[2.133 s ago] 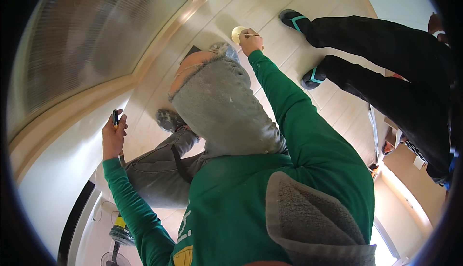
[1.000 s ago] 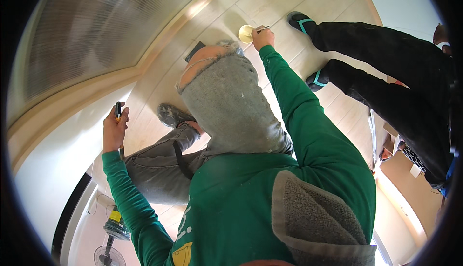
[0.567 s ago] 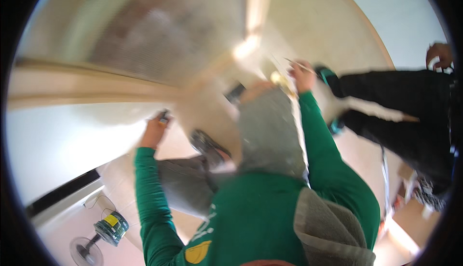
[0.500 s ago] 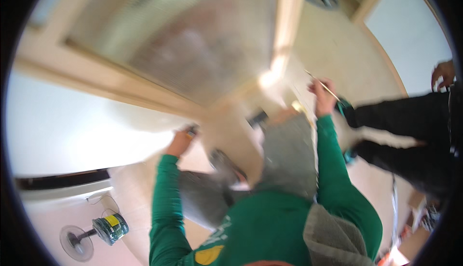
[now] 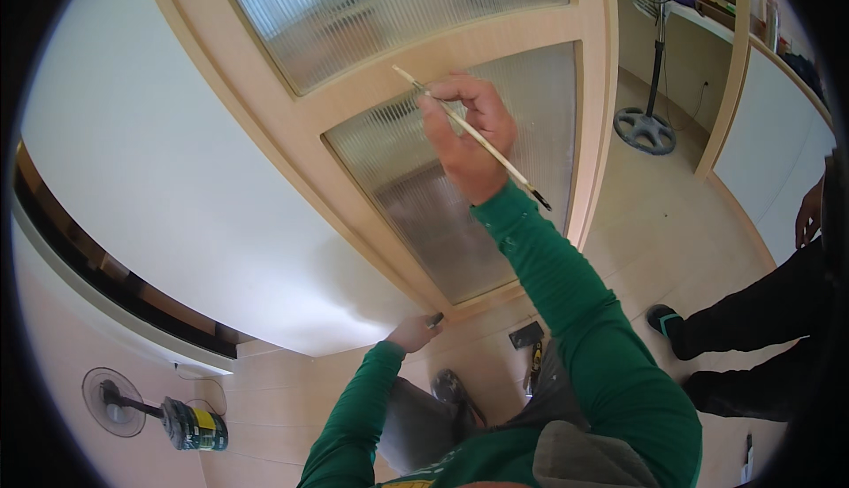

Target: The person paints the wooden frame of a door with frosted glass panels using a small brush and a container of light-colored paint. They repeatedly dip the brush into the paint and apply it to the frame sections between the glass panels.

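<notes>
Brush (image 5: 482,142) is pinched in right hand's (image 5: 473,138) fingertips before door (image 5: 354,99) crossbar; left hand's (image 5: 413,334) fingers clasp dark tool (image 5: 435,320) near door's bottom-left corner.

A fan (image 5: 111,397) and a green bucket (image 5: 187,426) sit at near left. At far right, a stand (image 5: 654,90) rises from a wheel-shaped base (image 5: 644,139) beside a shelf (image 5: 703,22), while another person (image 5: 765,309) in black stands at right.
</notes>
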### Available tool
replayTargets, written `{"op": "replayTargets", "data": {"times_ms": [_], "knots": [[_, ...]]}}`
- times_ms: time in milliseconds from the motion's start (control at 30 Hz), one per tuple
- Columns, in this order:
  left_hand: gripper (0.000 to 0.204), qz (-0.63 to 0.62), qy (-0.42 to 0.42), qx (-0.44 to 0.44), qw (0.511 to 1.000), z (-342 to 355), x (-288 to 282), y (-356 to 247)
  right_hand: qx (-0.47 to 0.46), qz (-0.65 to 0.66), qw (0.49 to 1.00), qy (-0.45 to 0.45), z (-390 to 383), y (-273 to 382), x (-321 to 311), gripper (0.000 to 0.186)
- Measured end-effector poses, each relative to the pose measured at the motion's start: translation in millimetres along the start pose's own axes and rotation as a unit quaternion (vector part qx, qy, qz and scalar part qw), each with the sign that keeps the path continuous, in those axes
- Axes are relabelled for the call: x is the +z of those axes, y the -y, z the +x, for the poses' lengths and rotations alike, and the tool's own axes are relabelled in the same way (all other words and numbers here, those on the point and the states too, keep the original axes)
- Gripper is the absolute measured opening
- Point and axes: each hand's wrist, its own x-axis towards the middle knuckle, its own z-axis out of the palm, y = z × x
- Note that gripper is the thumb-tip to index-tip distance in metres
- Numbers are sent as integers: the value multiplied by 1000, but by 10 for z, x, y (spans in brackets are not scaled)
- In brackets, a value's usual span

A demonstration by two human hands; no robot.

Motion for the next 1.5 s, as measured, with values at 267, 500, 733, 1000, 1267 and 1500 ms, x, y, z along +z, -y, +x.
{"op": "replayTargets", "data": {"times_ms": [267,500,733,1000,1267,1500], "knots": [[61,9,8,5,1000,90,135,224,-111,-67,992,-1,83,-189,300,19],[59,14,-24,50,998,101,163,222,-144,-102,984,17,73,-224,353,17],[57,26,-21,31,999,99,142,239,-148,-119,982,1,64,-233,408,18],[61,19,26,-3,999,63,85,147,-132,-94,986,-27,3,-281,378,19],[58,21,-17,27,999,77,139,224,-163,-117,980,-15,-5,-235,490,20],[59,34,-10,22,999,69,127,217,-149,-107,982,-51,-15,-287,442,21]]}}
